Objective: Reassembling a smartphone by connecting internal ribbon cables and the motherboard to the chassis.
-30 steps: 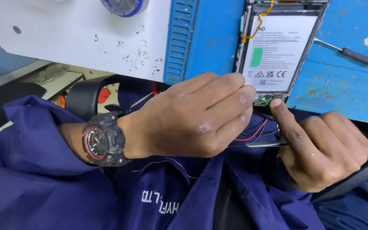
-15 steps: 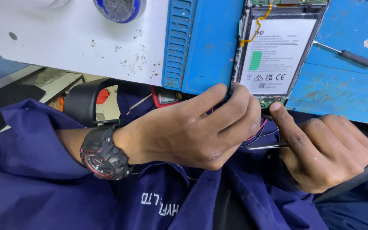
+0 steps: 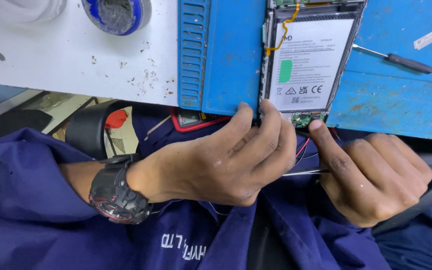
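Note:
An opened phone (image 3: 308,60) with its white battery showing lies on a blue work mat (image 3: 231,60) at the table's near edge. My left hand (image 3: 221,160), with a black wristwatch (image 3: 116,192), reaches across and its fingertips press on the phone's lower left corner. My right hand (image 3: 371,172) holds thin metal tweezers (image 3: 301,173), its forefinger stretched up to the small green board (image 3: 303,119) at the phone's bottom end. Red and black wires (image 3: 301,150) hang below the phone between my two hands.
A black-handled screwdriver (image 3: 398,61) lies on the mat right of the phone. A round blue tin (image 3: 118,14) stands on the white table top (image 3: 76,60) at the left. A red multimeter (image 3: 193,119) peeks out under the table edge.
My left hand has slid up and to the right until its fingers reached the phone's lower corner. My right forefinger has risen to the phone's bottom edge.

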